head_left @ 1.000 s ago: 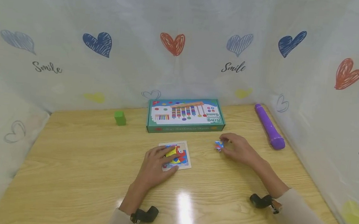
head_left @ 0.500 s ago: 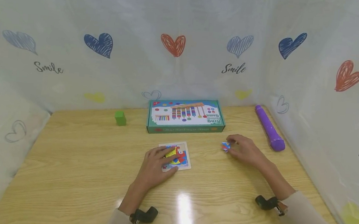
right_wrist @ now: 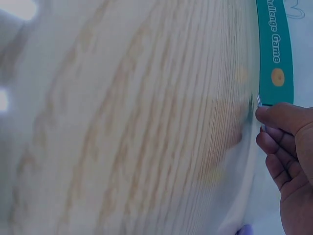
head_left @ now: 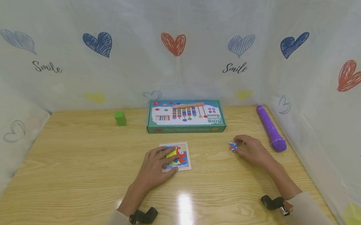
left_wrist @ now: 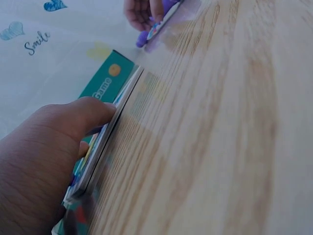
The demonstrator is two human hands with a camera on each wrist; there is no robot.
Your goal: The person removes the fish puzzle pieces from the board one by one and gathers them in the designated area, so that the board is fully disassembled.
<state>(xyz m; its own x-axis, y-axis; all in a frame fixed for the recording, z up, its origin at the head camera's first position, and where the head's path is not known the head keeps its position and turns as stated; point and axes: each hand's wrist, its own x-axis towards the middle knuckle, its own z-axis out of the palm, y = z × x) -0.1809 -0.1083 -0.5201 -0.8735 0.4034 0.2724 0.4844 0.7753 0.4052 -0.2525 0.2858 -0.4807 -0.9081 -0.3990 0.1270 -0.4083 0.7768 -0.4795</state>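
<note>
A square jigsaw board [head_left: 187, 157] with a pale wooden rim and a yellow, red and blue picture lies flat on the table. My left hand [head_left: 155, 166] rests on its left part with the fingers extended, hiding some of the picture. Bare wood shows at the board's upper right corner. To the right, my right hand [head_left: 252, 152] pinches a small blue and red jigsaw piece [head_left: 233, 147] between thumb and fingers. In the right wrist view only the thin edge of the piece [right_wrist: 259, 101] shows at the thumb tip.
Behind the board lies a green-edged Ring Challenge Game box [head_left: 187, 116]. A green block [head_left: 120, 118] stands at the back left, and a purple toy microphone [head_left: 271, 128] lies along the right side. White curtains [head_left: 134, 50] with hearts enclose the table [head_left: 90, 169].
My right hand has moved to the right, away from the board, with the jigsaw piece in its pinch. The left hand has stayed on the board.
</note>
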